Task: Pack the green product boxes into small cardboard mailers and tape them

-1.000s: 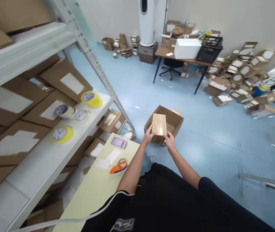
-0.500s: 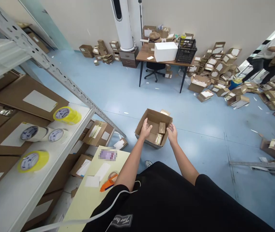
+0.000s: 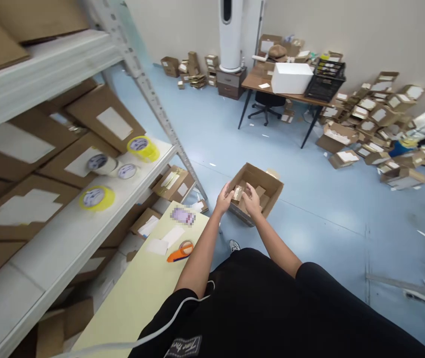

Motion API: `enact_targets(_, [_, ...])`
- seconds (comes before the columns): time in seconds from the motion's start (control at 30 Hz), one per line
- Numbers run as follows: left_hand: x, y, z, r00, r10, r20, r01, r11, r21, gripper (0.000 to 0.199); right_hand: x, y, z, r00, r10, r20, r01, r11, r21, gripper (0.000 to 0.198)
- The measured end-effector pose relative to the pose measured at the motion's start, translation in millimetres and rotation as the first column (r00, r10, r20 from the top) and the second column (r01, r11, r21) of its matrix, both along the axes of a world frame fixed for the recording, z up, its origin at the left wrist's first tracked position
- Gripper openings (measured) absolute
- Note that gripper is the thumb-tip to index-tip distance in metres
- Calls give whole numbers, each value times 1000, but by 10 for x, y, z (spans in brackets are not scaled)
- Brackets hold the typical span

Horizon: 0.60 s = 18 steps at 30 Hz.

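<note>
An open cardboard carton [image 3: 272,201] stands low in front of me, near the floor. Over its near left part, a small cardboard box [image 3: 238,193] with shiny tape sits between my two hands. My left hand [image 3: 224,200] presses on its left side, fingers slightly curved. From the right, my right hand [image 3: 252,201] closes on it, with the fingers pointing up and inward. Another small brown box [image 3: 260,192] lies inside the carton, partly behind my right hand.
At left, a metal shelf [image 3: 59,233] carries boxes and tape rolls [image 3: 96,197]. A pale yellow table [image 3: 138,283] beside me bears an orange tape dispenser [image 3: 180,252] and papers. Farther off are a brown desk [image 3: 252,82] and piled cartons [image 3: 380,117].
My hands have come together, from apart at the carton's sides to around a small box. The view has turned left, so the surroundings sit farther right.
</note>
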<state>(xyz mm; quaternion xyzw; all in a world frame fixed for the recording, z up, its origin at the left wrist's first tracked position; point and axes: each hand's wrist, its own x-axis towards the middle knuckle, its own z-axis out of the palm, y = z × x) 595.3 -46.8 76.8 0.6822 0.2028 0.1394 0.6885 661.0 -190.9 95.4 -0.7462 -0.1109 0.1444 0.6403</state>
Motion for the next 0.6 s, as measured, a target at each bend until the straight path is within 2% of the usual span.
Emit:
enact_targets(0.13, [-752,226,77,987,159,5,-159,987,-2,69,-506,399,43,987,159,26,-159,987,-8,66])
enact_targets(0.27, [-1696,427,182,936,353,-5,-353,936,-10,69,-1167,830,52,941,336,36,-335,942,-24,66])
enact_targets(0.37, [-2434,542,248,859,512,-4,-512,859,-19,66,-1707,1135,57,886,461,47,-461,887,-16,66])
enact_targets(0.47, [-3133,611,270,757,653,11,-653,757,-6,60,-2216,1381,55,825,562,58,-563,827,1,65])
enact_targets(0.6, [-3846,616,203,613,790,-17,-790,613,-2,52,-2729,1565,-26,761,643,82,-646,764,2,60])
